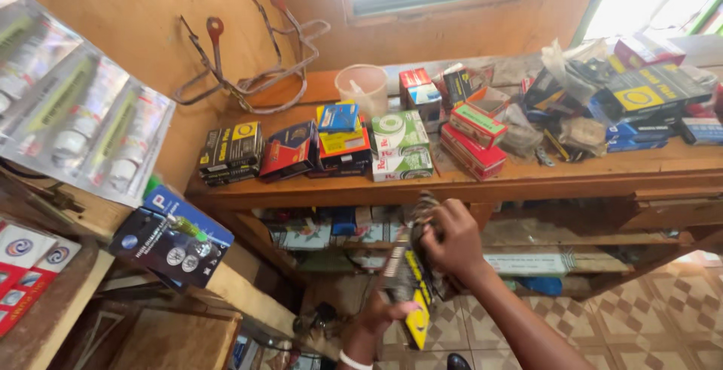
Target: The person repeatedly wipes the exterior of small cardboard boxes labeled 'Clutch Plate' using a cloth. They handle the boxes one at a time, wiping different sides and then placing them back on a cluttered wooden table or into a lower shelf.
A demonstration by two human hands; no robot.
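**Both hands on a yellow and black pack below the shelf**

My left hand [374,319] pinches the lower end of a long yellow and black pack [411,295], thumb laid across its face. My right hand [450,239], at one o'clock from the left, is closed around the upper end, where a dark, coiled item [422,223] sits in my grip; I cannot tell exactly what it is. The pack stands nearly upright between the two hands, in the air over the tiled floor [640,317].

At twelve o'clock, the wooden tabletop [527,178] carries rows of small boxes: a green and white box [400,133], red boxes [474,140], and a black and yellow box [230,149]. A white cup [362,87] stands behind them. At nine o'clock a blue card of batteries [172,242] hangs from a side shelf.
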